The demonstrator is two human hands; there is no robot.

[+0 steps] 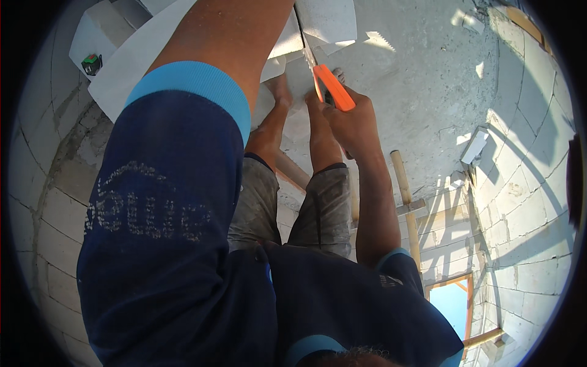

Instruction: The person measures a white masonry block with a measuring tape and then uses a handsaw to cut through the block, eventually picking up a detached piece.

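Note:
My right hand (354,125) is wrapped round the orange handle of a hand saw (334,87). The saw's blade runs up from the handle into a dark narrow slot between pale faces of a white block (329,19). White dust or crumbs cling along the blade near the handle. My left arm (229,43) reaches across the white blocks and leaves the picture at the upper edge, so the left hand is hidden from view. Below the block, my bare feet and legs stand on either side of the saw's handle end.
A green and black tape measure (92,64) rests on a white block at the upper left. Grey concrete floor (422,79) spreads to the right. Pale block walls (526,202) stand on both sides. Wooden poles (400,177) and a loose block (474,145) are at the right.

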